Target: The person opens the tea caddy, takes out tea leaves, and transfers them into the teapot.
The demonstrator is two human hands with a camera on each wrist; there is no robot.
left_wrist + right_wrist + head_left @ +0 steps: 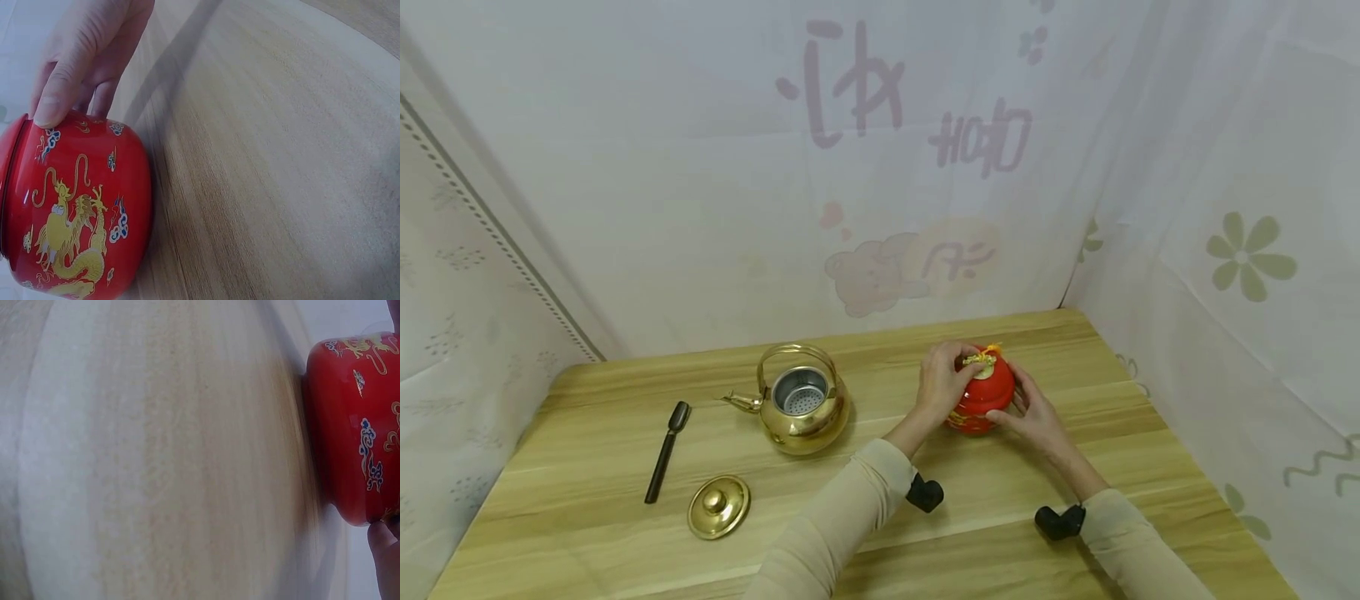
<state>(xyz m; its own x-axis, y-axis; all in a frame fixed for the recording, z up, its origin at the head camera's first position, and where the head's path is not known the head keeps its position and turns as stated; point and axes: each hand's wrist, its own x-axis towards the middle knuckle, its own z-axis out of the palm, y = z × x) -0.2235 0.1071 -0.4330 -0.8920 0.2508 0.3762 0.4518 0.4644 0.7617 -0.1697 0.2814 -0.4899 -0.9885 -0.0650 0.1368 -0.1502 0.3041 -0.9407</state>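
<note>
A glossy red jar with a gold dragon and blue clouds stands upright on the wooden table. Its red lid carries a yellow-gold knotted ornament. From the left, my left hand reaches over the top and pinches the lid near this ornament. My right hand grips the jar from the right, thumb in front and fingers around the far side. In the left wrist view, the right thumb lies on the jar's shoulder, close to the lid seam.
A gold teapot with a metal strainer in its open mouth stands left of the jar. Nearer the front left lies its round gold lid. A dark-handled scoop rests farther left. Printed curtains border the table.
</note>
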